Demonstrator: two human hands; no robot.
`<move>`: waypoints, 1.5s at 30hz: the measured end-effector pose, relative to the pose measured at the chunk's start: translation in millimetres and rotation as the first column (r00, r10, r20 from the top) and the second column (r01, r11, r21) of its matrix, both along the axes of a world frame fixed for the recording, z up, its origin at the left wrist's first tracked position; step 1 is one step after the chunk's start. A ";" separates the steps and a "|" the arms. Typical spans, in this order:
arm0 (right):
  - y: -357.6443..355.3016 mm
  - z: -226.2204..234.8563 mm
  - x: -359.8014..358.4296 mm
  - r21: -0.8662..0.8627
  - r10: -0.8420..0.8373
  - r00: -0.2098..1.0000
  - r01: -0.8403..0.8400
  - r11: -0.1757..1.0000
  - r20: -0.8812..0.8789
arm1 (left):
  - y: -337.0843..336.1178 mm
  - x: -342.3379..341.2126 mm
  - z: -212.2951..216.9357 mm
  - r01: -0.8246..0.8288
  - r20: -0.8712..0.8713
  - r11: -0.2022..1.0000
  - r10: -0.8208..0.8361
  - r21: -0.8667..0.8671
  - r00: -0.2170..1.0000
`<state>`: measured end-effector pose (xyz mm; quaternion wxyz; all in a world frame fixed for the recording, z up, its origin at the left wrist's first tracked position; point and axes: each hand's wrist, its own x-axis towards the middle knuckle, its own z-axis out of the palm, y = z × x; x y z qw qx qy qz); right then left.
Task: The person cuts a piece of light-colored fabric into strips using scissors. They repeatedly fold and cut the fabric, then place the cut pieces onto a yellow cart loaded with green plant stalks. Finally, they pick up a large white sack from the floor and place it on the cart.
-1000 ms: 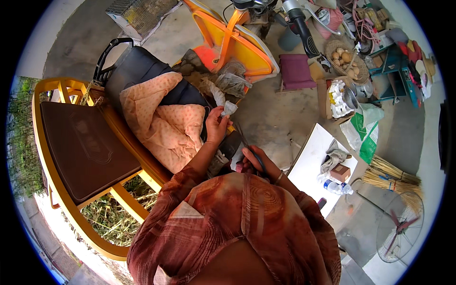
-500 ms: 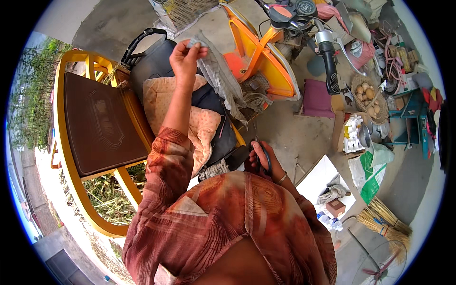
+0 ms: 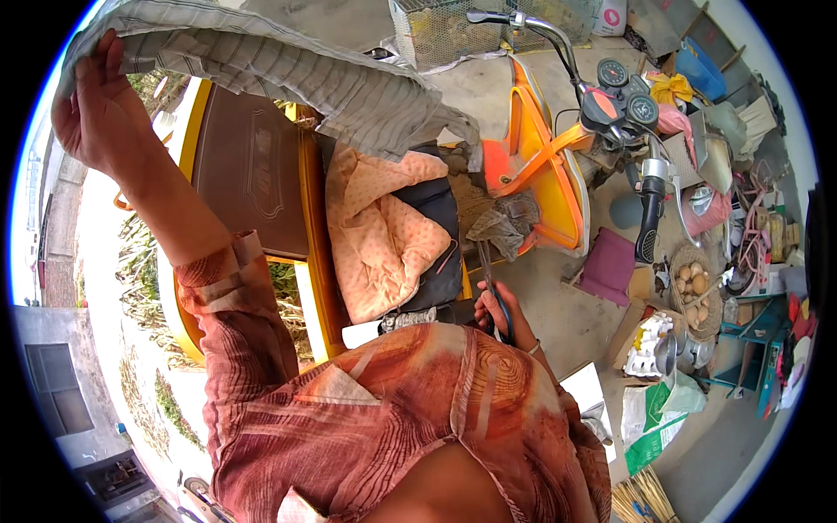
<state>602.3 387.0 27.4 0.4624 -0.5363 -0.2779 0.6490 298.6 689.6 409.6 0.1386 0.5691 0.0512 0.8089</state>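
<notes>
At the upper left my left hand [image 3: 103, 113] is raised with its fingers closed on one end of a grey striped cloth [image 3: 288, 70]. The cloth stretches to the right above the seat, its other end hanging near an orange and yellow panel [image 3: 558, 200]. Low in the middle, close to my body, my right hand [image 3: 506, 314] grips a pair of scissors [image 3: 499, 301] by the dark handles, the blades pointing away from me. Between my hands a peach dotted padded cloth [image 3: 384, 235] lies rumpled on the dark seat [image 3: 436, 213]. A crumpled grey cloth [image 3: 506, 222] lies beside the panel.
A yellow-framed backrest with a brown panel [image 3: 248, 166] stands left of the seat. Handlebars [image 3: 647, 209] jut out at the right. Beyond are a maroon cushion [image 3: 608, 266], a basket of eggs [image 3: 695, 283] and an egg carton box [image 3: 649, 344]. Wire cages [image 3: 449, 35] stand at the back.
My left hand has swung up and to the left, pulling the grey striped cloth out long. My right hand keeps the scissors near my body. The view has shifted leftward.
</notes>
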 end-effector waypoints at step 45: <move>-3.4 14.5 -79.9 -0.164 0.289 0.859 -0.242 0.956 0.422 | -223.5 65.8 -444.0 -0.434 -0.776 0.755 -0.152 -0.491 0.613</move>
